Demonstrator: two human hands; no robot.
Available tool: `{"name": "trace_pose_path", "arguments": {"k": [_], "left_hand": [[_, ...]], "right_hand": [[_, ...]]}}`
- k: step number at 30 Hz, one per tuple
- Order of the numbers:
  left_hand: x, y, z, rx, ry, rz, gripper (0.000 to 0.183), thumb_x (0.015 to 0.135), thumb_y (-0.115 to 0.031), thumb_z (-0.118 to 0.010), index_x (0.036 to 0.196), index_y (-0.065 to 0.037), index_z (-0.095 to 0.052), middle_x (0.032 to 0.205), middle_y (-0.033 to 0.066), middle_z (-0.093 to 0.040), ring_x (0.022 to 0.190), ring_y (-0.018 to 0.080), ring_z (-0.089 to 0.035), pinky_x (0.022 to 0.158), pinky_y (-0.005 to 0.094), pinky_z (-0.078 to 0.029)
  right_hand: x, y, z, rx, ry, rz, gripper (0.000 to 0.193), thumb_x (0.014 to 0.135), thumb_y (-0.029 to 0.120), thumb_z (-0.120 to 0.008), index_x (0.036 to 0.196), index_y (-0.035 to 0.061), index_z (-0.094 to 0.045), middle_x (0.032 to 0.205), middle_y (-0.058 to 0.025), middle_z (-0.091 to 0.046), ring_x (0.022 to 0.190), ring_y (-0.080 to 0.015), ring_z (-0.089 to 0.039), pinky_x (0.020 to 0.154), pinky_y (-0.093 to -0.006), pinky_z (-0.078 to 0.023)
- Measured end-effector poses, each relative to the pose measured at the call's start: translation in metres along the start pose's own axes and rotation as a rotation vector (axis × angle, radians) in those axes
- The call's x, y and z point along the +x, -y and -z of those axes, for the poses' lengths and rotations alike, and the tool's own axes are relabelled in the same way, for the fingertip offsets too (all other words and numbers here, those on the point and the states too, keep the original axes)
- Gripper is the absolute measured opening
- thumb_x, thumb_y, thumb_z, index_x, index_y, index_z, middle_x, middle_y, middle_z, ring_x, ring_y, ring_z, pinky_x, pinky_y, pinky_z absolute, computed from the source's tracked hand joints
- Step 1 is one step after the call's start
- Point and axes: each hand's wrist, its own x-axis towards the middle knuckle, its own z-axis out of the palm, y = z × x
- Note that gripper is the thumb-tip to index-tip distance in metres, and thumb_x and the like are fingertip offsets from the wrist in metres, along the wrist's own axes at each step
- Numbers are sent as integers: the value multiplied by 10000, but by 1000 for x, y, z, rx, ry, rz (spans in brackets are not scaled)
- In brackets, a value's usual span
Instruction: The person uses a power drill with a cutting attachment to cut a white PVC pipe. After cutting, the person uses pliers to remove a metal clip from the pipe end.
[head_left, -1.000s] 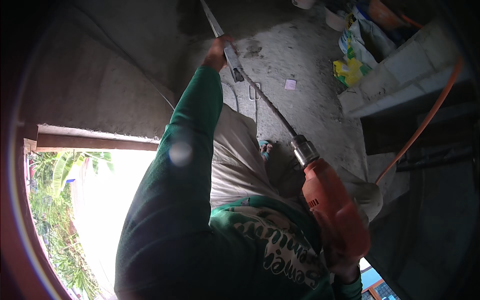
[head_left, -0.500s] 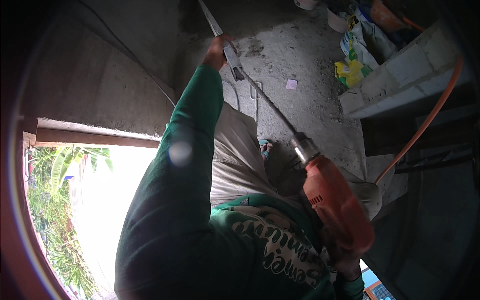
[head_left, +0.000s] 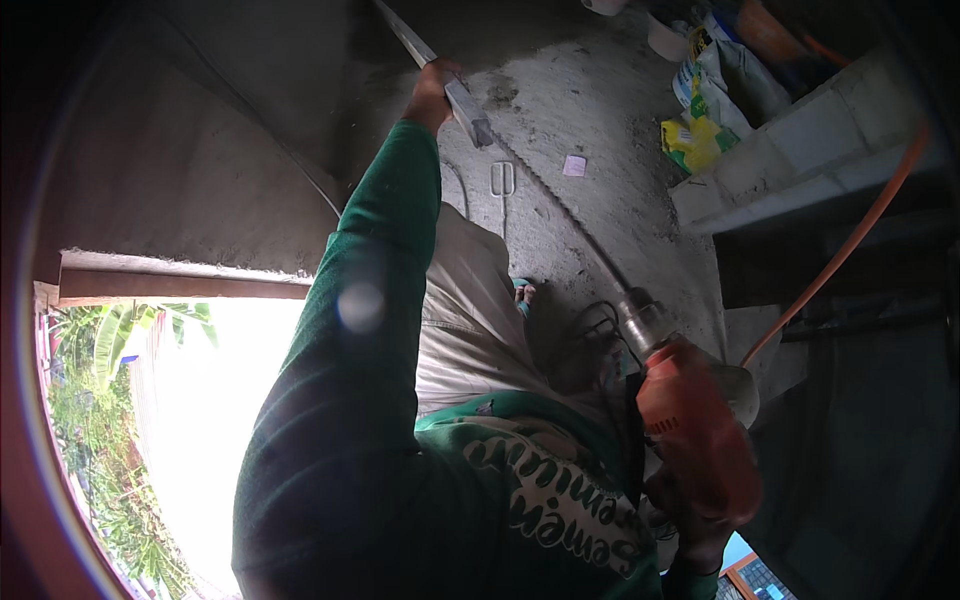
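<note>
My left hand (head_left: 432,95), arm stretched forward, is closed around a long grey metal bar (head_left: 468,112) that slants up to the far left. My right hand (head_left: 690,525) grips the rear of a red power drill (head_left: 690,425) at the lower right; its fingers are partly in shadow. A long twisted drill bit (head_left: 560,207) runs from the silver chuck (head_left: 645,318) toward the near end of the bar. That end and the bit's tip meet or overlap in view; whether the tip is inside cannot be made out.
A rectangular wire loop (head_left: 503,180) and a pink slip of paper (head_left: 574,166) lie on the rough concrete floor (head_left: 610,220). Bags (head_left: 705,140) stand beside a block ledge (head_left: 810,135) at right. An orange hose (head_left: 850,245) hangs there. A bright opening (head_left: 220,430) is at left.
The drill has moved right and back toward me, and more of its bit shows between chuck and bar. My left hand keeps its hold on the bar.
</note>
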Motion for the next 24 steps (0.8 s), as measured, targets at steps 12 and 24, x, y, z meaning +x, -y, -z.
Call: {"name": "trace_pose_path", "arguments": {"k": [12, 24], "left_hand": [[2, 7, -19, -327, 118, 71, 199, 843, -129, -651, 949, -59, -498, 780, 157, -513, 680, 330, -587, 711, 531, -541], [-24, 7, -57, -241, 139, 100, 158, 883, -104, -597, 1003, -23, -536, 900, 151, -563, 834, 303, -616, 923, 586, -582]], "right_hand": [[-13, -10, -1, 659, -400, -395, 457, 893, 187, -799, 1260, -36, -640, 1082, -168, -737, 827, -228, -741, 741, -344, -592], [165, -57, -54, 1179, -273, -344, 540, 871, 162, -662, 1366, -19, -547, 1184, -141, -688, 1171, -305, -676, 775, -402, -535]]}}
